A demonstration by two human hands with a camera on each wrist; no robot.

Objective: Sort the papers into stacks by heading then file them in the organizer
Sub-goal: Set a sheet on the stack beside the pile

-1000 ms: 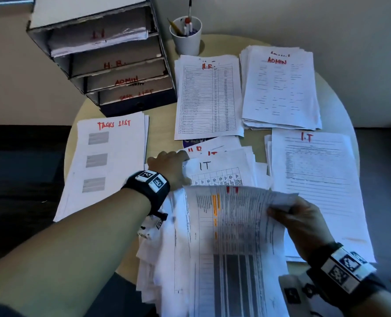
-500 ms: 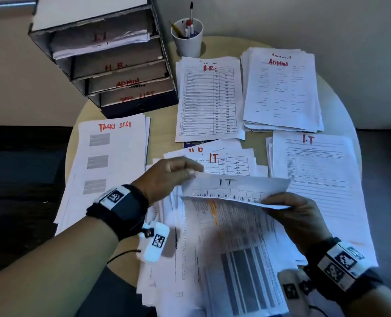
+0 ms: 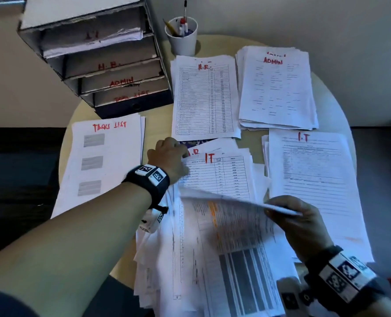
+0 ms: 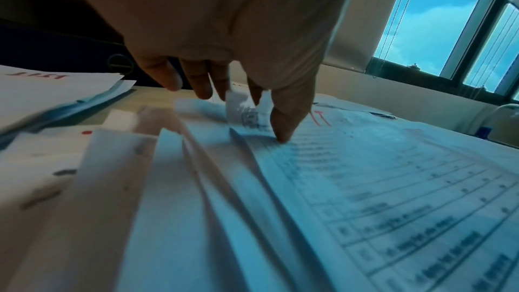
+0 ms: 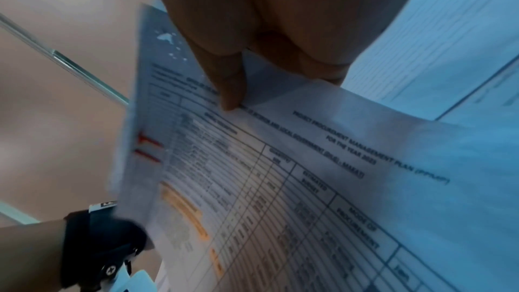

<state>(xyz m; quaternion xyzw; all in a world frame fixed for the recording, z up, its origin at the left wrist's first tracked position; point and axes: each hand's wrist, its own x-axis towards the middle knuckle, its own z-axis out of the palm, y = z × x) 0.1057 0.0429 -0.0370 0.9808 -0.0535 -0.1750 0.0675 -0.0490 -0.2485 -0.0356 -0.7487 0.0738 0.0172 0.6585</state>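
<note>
Sorting is under way: on the round desk (image 3: 341, 115) four headed stacks lie around the unsorted pile (image 3: 212, 248) at the near middle. Right hand (image 3: 302, 223) pinches a lifted procurement sheet (image 5: 309, 174) by its edge; left hand (image 3: 167, 156), fingers curled, picks at the IT sheet (image 3: 219, 175). Next, I'd judge: carry both to the I.T stack (image 3: 315, 179), right.

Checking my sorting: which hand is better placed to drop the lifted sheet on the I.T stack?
Right. The right hand already pinches the lifted sheet beside the I.T stack; the left hand is busy on the unsorted pile.
</note>
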